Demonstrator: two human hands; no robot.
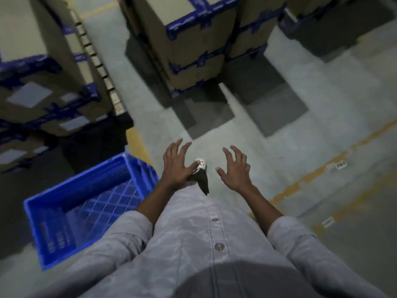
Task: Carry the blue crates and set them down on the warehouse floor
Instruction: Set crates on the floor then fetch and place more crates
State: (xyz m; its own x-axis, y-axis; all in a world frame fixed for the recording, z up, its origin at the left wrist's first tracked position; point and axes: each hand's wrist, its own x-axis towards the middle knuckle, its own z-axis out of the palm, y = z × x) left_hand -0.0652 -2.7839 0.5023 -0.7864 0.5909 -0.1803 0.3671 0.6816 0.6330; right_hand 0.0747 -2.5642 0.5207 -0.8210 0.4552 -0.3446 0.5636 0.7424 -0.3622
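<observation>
Right of the blue crate (pixel 53 231), a floor label (pixel 341 165) reads P05.

Floor label (pixel 341 165) unreadable — shoe (pixel 202 165) partly behind left hand (pixel 175 168).

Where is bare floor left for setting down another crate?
Bare concrete lies between the blue crate and the yellow floor line on the right, up to the carton stack ahead. The left is crowded: crate beside stacked cartons.

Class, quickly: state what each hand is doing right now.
Left hand: open, fingers spread, holding nothing.
Right hand: open, fingers spread, holding nothing.
</observation>
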